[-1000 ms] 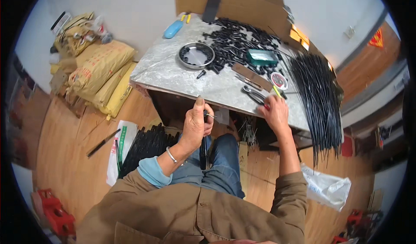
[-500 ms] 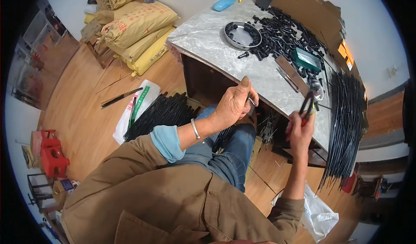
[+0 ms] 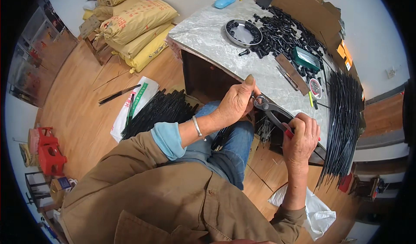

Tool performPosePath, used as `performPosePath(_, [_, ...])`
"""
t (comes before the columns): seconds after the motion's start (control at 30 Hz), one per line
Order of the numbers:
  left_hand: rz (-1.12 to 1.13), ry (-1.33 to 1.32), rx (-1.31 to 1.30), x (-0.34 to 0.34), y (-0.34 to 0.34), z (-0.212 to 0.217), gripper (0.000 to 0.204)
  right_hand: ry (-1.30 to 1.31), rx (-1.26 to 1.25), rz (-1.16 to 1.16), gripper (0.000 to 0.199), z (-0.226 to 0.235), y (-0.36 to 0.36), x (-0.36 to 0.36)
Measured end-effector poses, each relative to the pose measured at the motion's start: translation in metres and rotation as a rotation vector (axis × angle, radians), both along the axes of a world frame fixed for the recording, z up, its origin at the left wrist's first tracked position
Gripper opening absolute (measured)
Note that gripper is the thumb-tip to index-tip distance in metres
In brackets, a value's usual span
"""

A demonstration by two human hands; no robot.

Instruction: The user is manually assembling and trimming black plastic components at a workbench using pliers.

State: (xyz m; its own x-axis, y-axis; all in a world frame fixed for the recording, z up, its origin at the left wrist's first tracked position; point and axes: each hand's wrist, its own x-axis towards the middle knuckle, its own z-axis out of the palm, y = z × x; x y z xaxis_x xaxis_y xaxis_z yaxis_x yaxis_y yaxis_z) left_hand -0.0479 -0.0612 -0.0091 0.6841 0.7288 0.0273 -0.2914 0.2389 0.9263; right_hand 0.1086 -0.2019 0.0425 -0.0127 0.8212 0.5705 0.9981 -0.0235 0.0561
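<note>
My left hand (image 3: 237, 101) is closed near the table's front edge, thumb up, with a bracelet on its wrist. What its fingers pinch is mostly hidden; only a small dark metal bit shows at the fingertips. In my right hand (image 3: 302, 138) is a pair of pliers (image 3: 274, 110) with dark jaws and red handles. The plier head points left and reaches the fingertips of my left hand. Whether the jaws bite on anything is too small to tell. Both hands are above my lap, by the grey marble-patterned table (image 3: 208, 40).
On the table lie a heap of black bolt-like parts (image 3: 281, 34), a round metal dish (image 3: 228, 31), a green box (image 3: 307, 58) and a blue case (image 3: 225, 1). Long black rods (image 3: 344, 122) overhang its right end. More black rods (image 3: 160, 114) lie on the floor. Stacked sacks (image 3: 138, 21) stand behind.
My right hand has brought the pliers leftward and turned them, from upright over the table to the left fingertips. My left hand has barely moved.
</note>
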Motion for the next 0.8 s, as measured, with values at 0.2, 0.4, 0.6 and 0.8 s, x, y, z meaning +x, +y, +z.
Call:
performPosePath(0.2, [0.017,-0.017,-0.005,-0.003,0.000,0.004,0.065,-0.054,0.038,0.029,0.035,0.007,0.003,-0.010])
performPosePath(0.4, [-0.001,-0.005,0.041,-0.007,0.002,0.004,0.066,-0.091,0.015,-0.017,0.032,0.002,0.005,-0.008])
performPosePath(0.6, [0.004,-0.024,0.075,-0.003,0.001,0.007,0.065,0.672,-0.349,0.030,0.023,-0.014,-0.008,-0.007])
performPosePath(0.8, [-0.059,0.037,0.090,-0.004,-0.008,-0.002,0.063,1.986,-1.127,0.200,0.029,-0.018,-0.031,-0.020])
